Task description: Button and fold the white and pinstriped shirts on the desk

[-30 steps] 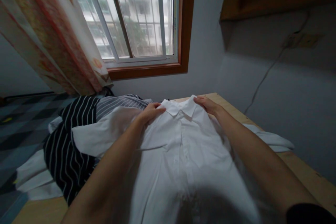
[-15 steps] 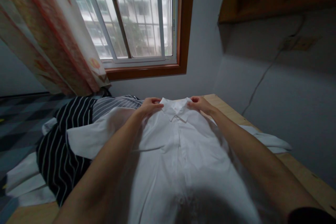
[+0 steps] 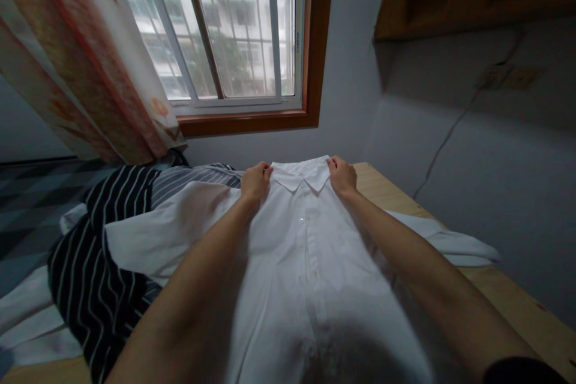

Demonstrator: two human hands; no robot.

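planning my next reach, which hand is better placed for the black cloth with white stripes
Likely the left hand: it holds the white button-front cloth shirt on the side nearer the black striped cloth; the right hand holds the opposite side.

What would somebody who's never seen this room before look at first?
Probably the white shirt in the middle, with the left hand and right hand holding it at either side of its collar. Next might be the bright window behind it, with an orange-red flowery curtain at the picture's left. Black cloth with white stripes lies bunched up left of the shirt.
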